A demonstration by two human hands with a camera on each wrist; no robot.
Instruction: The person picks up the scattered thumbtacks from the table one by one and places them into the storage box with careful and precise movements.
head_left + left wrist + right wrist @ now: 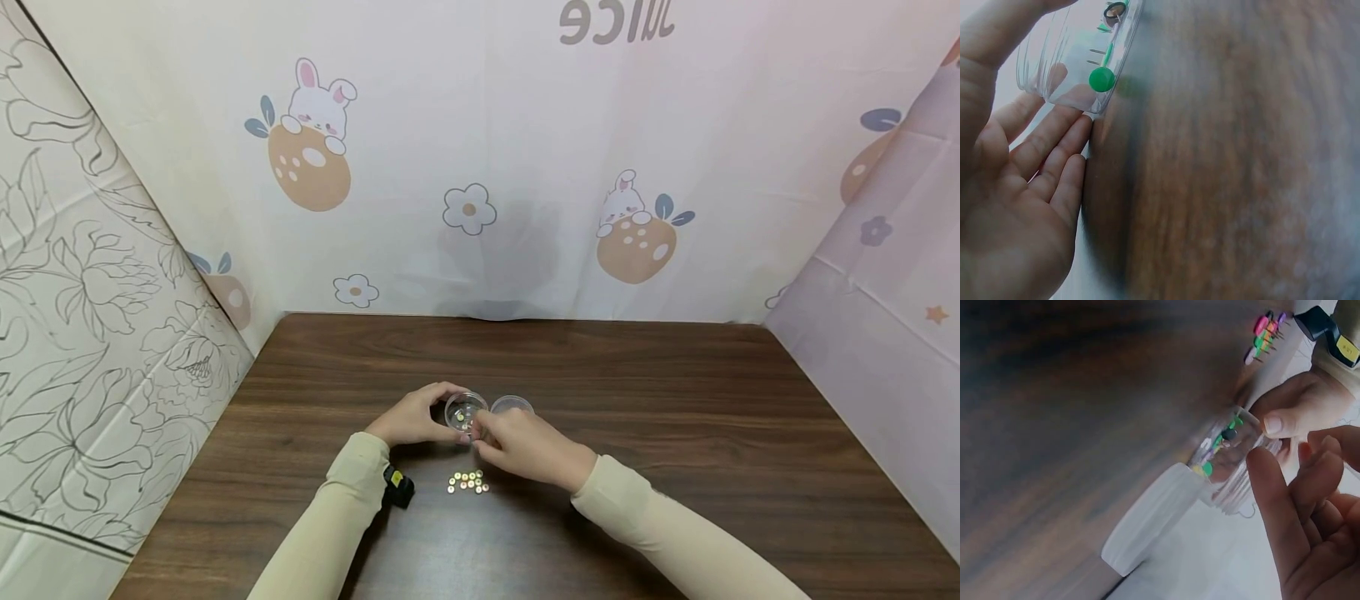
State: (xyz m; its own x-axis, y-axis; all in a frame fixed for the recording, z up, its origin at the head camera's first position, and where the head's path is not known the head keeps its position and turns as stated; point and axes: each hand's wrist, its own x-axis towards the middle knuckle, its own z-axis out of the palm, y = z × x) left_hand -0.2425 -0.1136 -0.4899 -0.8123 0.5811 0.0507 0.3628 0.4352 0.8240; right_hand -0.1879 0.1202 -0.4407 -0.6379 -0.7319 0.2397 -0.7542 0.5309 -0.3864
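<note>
Soft blur across the tabletop [1241, 156]

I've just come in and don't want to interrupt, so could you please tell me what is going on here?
A person's left hand holds a clear, round plastic jar containing thumbtacks with coloured heads. The right hand is at its rim; whether it pinches anything is unclear. More loose thumbtacks lie on the brown wood-grain table, and a round, translucent whitish lid is beside the jar.

Jar [1072, 53] glossy plastic; tabletop [637, 375] smooth, wood-grained; backdrop [405, 158] matt cloth.
</note>
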